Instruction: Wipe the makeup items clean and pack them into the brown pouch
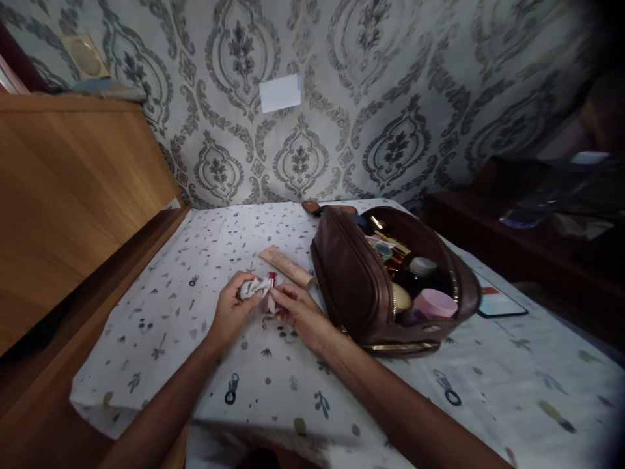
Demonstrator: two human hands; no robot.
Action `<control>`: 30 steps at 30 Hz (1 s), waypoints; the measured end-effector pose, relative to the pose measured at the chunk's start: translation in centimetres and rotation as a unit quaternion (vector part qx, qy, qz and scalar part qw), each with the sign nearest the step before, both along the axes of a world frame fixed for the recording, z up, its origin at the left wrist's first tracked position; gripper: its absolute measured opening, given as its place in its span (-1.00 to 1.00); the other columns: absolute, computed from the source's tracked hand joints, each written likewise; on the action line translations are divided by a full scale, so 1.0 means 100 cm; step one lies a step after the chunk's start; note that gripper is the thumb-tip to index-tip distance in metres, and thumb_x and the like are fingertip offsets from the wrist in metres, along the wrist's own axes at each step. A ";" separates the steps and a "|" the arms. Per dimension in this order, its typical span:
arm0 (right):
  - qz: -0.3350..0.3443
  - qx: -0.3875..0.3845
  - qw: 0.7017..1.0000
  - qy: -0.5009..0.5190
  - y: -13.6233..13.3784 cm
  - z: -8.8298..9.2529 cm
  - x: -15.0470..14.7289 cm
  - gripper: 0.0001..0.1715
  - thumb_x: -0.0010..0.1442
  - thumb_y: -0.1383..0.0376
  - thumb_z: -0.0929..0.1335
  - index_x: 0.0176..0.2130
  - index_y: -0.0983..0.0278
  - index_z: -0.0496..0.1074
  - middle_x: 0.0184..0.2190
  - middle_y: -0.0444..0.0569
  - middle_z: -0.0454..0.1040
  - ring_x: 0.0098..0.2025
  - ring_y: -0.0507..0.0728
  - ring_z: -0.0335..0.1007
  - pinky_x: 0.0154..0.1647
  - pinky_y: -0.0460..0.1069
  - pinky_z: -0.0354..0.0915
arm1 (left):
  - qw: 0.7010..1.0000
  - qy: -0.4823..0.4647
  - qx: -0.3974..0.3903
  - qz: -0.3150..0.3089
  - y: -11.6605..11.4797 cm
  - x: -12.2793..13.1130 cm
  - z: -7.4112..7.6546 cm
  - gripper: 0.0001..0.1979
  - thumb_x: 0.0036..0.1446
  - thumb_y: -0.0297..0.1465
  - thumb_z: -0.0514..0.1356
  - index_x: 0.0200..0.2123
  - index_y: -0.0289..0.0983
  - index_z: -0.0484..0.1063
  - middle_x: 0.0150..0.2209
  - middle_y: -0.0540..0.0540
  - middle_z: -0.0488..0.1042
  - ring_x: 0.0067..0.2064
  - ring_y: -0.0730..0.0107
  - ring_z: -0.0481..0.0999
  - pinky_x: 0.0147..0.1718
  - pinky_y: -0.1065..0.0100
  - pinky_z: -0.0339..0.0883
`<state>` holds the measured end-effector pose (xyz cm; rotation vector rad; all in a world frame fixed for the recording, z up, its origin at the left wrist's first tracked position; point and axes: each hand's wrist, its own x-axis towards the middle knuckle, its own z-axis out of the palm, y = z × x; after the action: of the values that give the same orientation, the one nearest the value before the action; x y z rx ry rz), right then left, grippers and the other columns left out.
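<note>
Crumpled white tissue point(250, 287) is gripped in the left hand point(233, 306), against a small red-topped tube point(272, 280) pinched by the right hand point(303, 314). Beige tube point(287, 266) is seen just beyond both hands; open brown bag point(347, 277), rightward.

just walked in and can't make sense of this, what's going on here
A person is working with both bare hands over a table covered in a printed cloth. The left hand grips a crumpled white piece, apparently tissue or cloth, against a small red-topped item held by the right hand. Just beyond them lies a beige tube. To the right, a brown bag stands open, packed with small containers.
</note>
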<state>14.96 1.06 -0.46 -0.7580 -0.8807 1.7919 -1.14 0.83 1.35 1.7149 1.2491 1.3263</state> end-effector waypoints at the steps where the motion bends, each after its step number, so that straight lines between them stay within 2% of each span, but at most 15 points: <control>1: -0.015 -0.011 1.000 0.013 0.002 -0.001 0.001 -0.56 -0.18 0.06 0.60 -0.42 0.31 0.53 -0.52 -0.15 0.42 -0.48 -0.03 0.26 -0.50 -0.12 0.14 | 1.000 0.010 0.002 -0.015 0.000 0.000 0.000 -0.81 0.09 -0.27 0.27 -0.26 -0.24 0.46 -0.31 -0.03 0.46 -0.26 0.34 0.43 -0.25 0.38 0.30; 5: -0.063 -0.033 0.996 0.054 0.012 -0.004 0.004 -0.53 -0.27 0.07 0.63 -0.45 0.29 0.50 -0.52 -0.17 0.41 -0.48 -0.03 0.24 -0.47 -0.11 0.16 | 0.997 0.032 0.008 -0.074 -0.002 0.002 0.003 -0.81 0.09 -0.27 0.28 -0.26 -0.24 0.48 -0.29 -0.06 0.49 -0.21 0.29 0.45 -0.18 0.35 0.31; 9: -0.086 -0.028 0.993 0.071 0.014 -0.003 0.004 -0.51 -0.26 0.07 0.63 -0.40 0.28 0.50 -0.51 -0.18 0.42 -0.48 -0.04 0.23 -0.48 -0.11 0.14 | 0.997 0.029 -0.021 -0.074 -0.003 0.002 0.003 -0.78 0.09 -0.25 0.28 -0.24 -0.24 0.47 -0.29 -0.05 0.49 -0.23 0.32 0.45 -0.21 0.37 0.30; 13: -0.103 -0.009 0.991 0.081 0.013 0.002 0.003 -0.54 -0.24 0.12 0.63 -0.38 0.27 0.49 -0.49 -0.19 0.42 -0.46 -0.03 0.25 -0.43 -0.10 0.18 | 0.989 -0.034 -0.111 -0.092 -0.004 0.005 -0.003 -0.70 0.12 -0.17 0.26 -0.18 -0.25 0.43 -0.39 0.01 0.40 -0.38 0.42 0.39 -0.36 0.42 0.33; 18: -0.133 0.007 0.986 0.098 0.010 0.007 0.004 -0.54 -0.23 0.20 0.62 -0.31 0.22 0.50 -0.39 -0.16 0.48 -0.36 0.01 0.34 -0.33 -0.08 0.25 | 0.968 -0.126 -0.177 -0.122 -0.003 0.011 -0.007 -0.60 0.04 -0.15 0.32 -0.13 -0.24 0.39 -0.33 0.01 0.41 -0.37 0.43 0.43 -0.28 0.33 0.47; 21: -0.134 0.007 0.986 0.102 0.010 0.006 0.003 -0.48 -0.24 0.19 0.63 -0.24 0.20 0.52 -0.34 -0.14 0.51 -0.31 0.03 0.37 -0.29 -0.08 0.29 | 0.965 -0.133 -0.186 -0.125 -0.002 0.012 -0.009 -0.58 0.03 -0.16 0.34 -0.12 -0.24 0.39 -0.32 0.00 0.44 -0.37 0.45 0.45 -0.28 0.36 0.47; 24: -0.127 0.012 0.988 0.091 0.009 0.004 0.001 -0.48 -0.26 0.18 0.63 -0.28 0.25 0.52 -0.36 -0.12 0.50 -0.32 0.03 0.38 -0.28 -0.09 0.30 | 0.963 -0.107 -0.206 -0.138 -0.002 0.010 -0.011 -0.56 0.06 -0.13 0.32 -0.09 -0.26 0.36 -0.38 0.00 0.46 -0.44 0.47 0.44 -0.39 0.43 0.40; 30: -0.078 0.044 0.994 0.065 0.007 0.002 0.001 -0.54 -0.16 0.11 0.60 -0.32 0.28 0.50 -0.45 -0.15 0.46 -0.43 0.01 0.33 -0.42 -0.09 0.27 | 0.964 -0.085 -0.191 -0.165 -0.005 0.011 -0.011 -0.60 0.07 -0.10 0.30 -0.20 -0.30 0.38 -0.41 0.00 0.42 -0.38 0.40 0.47 -0.50 0.47 0.34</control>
<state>15.03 1.78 -0.28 -0.6294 -0.7879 1.6348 -0.05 0.37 0.29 1.4246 0.9909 0.9415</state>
